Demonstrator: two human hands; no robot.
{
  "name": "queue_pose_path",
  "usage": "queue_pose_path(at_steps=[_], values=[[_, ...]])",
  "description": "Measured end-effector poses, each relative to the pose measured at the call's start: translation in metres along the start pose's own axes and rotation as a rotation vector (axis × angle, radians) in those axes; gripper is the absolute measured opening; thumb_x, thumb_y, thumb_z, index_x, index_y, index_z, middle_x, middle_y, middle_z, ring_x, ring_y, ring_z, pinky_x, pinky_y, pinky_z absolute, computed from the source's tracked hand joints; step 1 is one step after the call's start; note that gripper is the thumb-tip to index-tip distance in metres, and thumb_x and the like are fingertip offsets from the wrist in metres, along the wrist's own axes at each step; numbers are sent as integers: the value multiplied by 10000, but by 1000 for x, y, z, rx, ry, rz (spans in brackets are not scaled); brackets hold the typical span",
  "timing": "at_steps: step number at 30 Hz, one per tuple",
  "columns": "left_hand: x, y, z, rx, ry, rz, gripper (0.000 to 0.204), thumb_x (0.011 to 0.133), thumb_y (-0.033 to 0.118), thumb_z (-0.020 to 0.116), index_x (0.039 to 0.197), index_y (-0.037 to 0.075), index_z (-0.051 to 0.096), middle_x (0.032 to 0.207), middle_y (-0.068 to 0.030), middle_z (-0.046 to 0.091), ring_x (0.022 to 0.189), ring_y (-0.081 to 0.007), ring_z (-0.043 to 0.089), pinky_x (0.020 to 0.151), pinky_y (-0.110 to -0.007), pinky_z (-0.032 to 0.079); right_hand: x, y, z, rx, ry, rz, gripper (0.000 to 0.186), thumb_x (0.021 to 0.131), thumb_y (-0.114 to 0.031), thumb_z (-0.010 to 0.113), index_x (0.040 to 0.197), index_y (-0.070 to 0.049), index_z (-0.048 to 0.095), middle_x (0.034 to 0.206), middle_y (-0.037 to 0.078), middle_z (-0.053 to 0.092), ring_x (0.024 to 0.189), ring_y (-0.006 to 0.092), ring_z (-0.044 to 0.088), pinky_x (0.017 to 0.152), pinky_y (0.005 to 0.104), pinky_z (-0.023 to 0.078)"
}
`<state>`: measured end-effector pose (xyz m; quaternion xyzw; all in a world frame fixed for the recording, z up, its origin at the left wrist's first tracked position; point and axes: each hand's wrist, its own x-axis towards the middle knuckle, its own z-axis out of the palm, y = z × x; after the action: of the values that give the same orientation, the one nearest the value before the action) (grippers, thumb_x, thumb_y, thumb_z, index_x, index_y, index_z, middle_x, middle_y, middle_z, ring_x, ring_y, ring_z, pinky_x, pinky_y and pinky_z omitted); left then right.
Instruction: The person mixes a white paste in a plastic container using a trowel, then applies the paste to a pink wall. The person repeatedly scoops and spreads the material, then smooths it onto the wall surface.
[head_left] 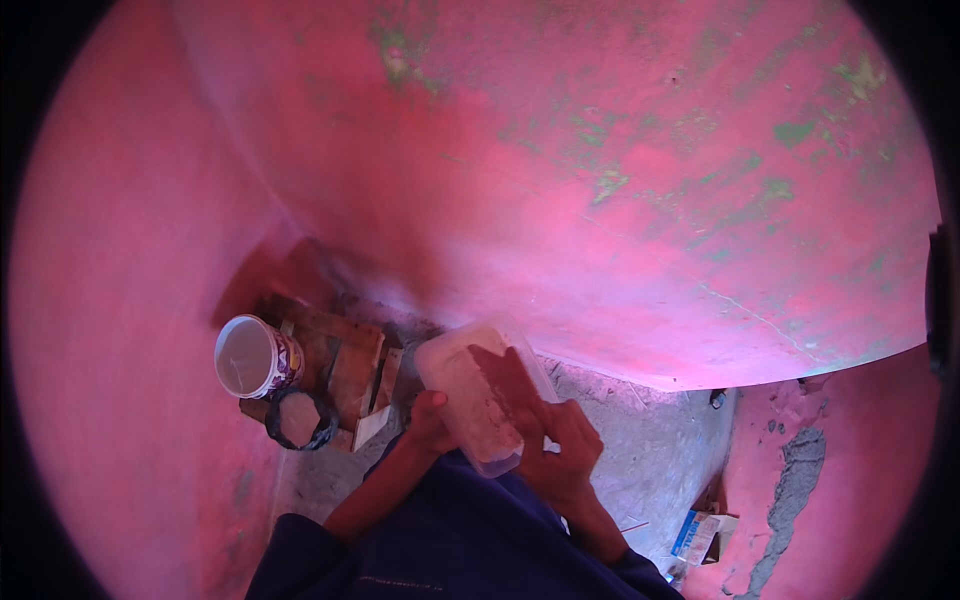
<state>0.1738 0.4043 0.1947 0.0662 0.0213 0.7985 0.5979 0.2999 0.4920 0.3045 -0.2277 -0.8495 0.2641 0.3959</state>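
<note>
My left hand (pixel 430 430) is closed on the left side of a translucent rectangular plastic tub (pixel 450 380), held tilted in front of me over my dark clothing. My right hand (pixel 560 450) is at the tub's lower right, fingers bent at or over its rim; anything under them is hidden. A dark reddish patch, perhaps shadow, lies across the tub's pale inside.
Curved pink walls (pixel 640 250) with green patches surround me. At left, a white bucket (pixel 245 355) and a dark bag-lined container (pixel 300 420) stand by a wooden board structure (pixel 355 370) on the grey floor (pixel 640 450). A cardboard box (pixel 700 535) lies lower right.
</note>
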Motion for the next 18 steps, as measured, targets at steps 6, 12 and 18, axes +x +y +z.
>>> queue_pose_path(at_steps=[6,12,18], values=[[3,3,-3,44,39,-29,865,713,331,727,1396,13,302,1316,-195,475,1203,-352,503,1002,-493,448,7,6,-6,-34,50,-34,55,779,10,687,804,22,640,610,85,536,510,196,524,463,296,385],[1,3,-2,68,12,-18,858,750,306,745,1403,-4,283,1339,-208,447,1222,-368,481,1005,-512,437,10,8,-4,-62,74,-43,62,780,16,684,808,31,631,627,94,536,523,209,524,470,299,391],[-6,2,-5,123,38,7,862,761,322,744,1403,-11,277,1351,-208,438,1224,-363,482,1004,-502,441,0,21,6,-86,24,-69,79,761,38,665,835,24,641,671,118,577,564,253,559,497,330,432]])
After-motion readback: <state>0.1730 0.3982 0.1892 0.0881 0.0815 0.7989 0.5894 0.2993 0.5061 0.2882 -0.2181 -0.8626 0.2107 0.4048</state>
